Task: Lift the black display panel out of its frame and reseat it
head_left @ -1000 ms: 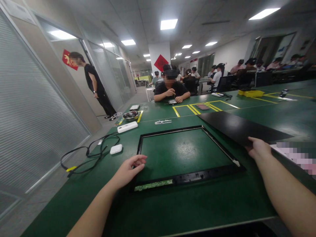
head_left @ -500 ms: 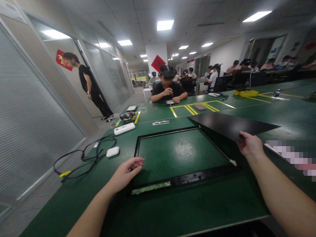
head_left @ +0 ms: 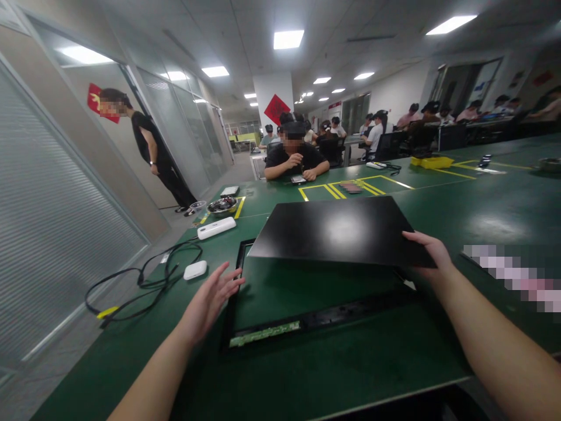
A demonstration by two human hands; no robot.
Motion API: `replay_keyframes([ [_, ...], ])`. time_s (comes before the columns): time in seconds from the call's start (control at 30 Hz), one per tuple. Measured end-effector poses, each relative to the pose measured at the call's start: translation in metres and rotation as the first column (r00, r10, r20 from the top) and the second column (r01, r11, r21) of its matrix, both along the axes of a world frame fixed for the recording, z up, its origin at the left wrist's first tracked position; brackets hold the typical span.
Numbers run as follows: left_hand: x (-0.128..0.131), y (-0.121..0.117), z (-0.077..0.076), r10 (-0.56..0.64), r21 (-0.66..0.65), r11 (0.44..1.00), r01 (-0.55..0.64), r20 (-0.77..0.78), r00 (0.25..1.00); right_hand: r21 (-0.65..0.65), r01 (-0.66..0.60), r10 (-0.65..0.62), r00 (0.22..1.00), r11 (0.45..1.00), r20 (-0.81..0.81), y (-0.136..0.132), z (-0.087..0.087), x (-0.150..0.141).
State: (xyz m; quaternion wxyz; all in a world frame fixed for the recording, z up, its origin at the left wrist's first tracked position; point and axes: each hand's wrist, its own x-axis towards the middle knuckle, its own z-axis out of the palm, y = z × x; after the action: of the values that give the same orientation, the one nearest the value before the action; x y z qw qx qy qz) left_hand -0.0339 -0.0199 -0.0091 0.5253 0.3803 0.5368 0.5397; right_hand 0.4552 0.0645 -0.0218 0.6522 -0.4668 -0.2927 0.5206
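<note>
A thin black display panel [head_left: 324, 234], glossy with a light reflection, is held by its right edge in my right hand [head_left: 432, 254]. It hangs tilted over a black monitor frame [head_left: 350, 309] lying on the green table and hides the frame's far side and much of its right side. A strip of green circuit board [head_left: 265, 334] sits in the near left part of the frame. My left hand [head_left: 214, 295] is open with fingers spread, beside the frame's left side and holding nothing.
Left of the frame are a white box-shaped device [head_left: 195, 269], a white power strip [head_left: 216, 228] and a coiled black cable [head_left: 144, 275]. Farther back stand a metal bowl [head_left: 222, 206] and a yellow tray [head_left: 432, 162]. A person [head_left: 295, 155] sits across the table.
My right hand has swung the panel leftward, so it now lies above the frame instead of off to its right. My left hand has moved slightly left and its fingers have spread.
</note>
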Motion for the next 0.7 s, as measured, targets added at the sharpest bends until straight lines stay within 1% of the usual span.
replay_keyframes([
  [0.07, -0.003, -0.001, 0.005, 0.022, -0.038, 0.999, -0.016, 0.144, 0.989, -0.067, -0.067, 0.065, 0.997, 0.995, -0.04, -0.005, 0.006, -0.006],
  [0.13, -0.006, -0.002, 0.01, 0.003, -0.044, 0.999, 0.007, 0.211, 0.977, -0.083, -0.127, 0.122, 0.991, 0.988, -0.061, -0.009, 0.011, -0.011],
  [0.2, -0.007, -0.004, 0.013, -0.05, -0.01, 0.999, 0.053, 0.211, 0.976, -0.082, -0.196, 0.193, 0.98, 0.977, -0.047, -0.01, 0.013, -0.015],
  [0.27, -0.006, -0.005, 0.015, -0.077, 0.035, 0.997, 0.072, 0.17, 0.982, -0.084, -0.267, 0.267, 0.964, 0.96, -0.015, -0.012, 0.015, -0.018],
  [0.33, -0.004, -0.006, 0.014, -0.057, 0.063, 0.997, 0.048, 0.146, 0.988, -0.082, -0.326, 0.329, 0.944, 0.942, 0.024, -0.013, 0.015, -0.022],
  [0.4, -0.003, -0.004, 0.012, -0.009, 0.067, 0.998, -0.001, 0.157, 0.988, -0.068, -0.365, 0.37, 0.926, 0.928, 0.072, -0.014, 0.015, -0.027],
  [0.47, -0.003, -0.003, 0.01, 0.031, 0.08, 0.996, -0.044, 0.159, 0.987, -0.029, -0.371, 0.371, 0.919, 0.928, 0.131, -0.013, 0.013, -0.032],
  [0.6, -0.002, 0.001, 0.006, 0.097, 0.161, 0.98, -0.116, 0.119, 0.988, 0.098, -0.314, 0.285, 0.929, 0.944, 0.238, -0.01, 0.008, -0.037],
  [0.7, -0.002, 0.002, 0.005, 0.14, 0.198, 0.967, -0.161, 0.116, 0.983, 0.182, -0.316, 0.258, 0.923, 0.931, 0.285, -0.006, 0.004, -0.039],
])
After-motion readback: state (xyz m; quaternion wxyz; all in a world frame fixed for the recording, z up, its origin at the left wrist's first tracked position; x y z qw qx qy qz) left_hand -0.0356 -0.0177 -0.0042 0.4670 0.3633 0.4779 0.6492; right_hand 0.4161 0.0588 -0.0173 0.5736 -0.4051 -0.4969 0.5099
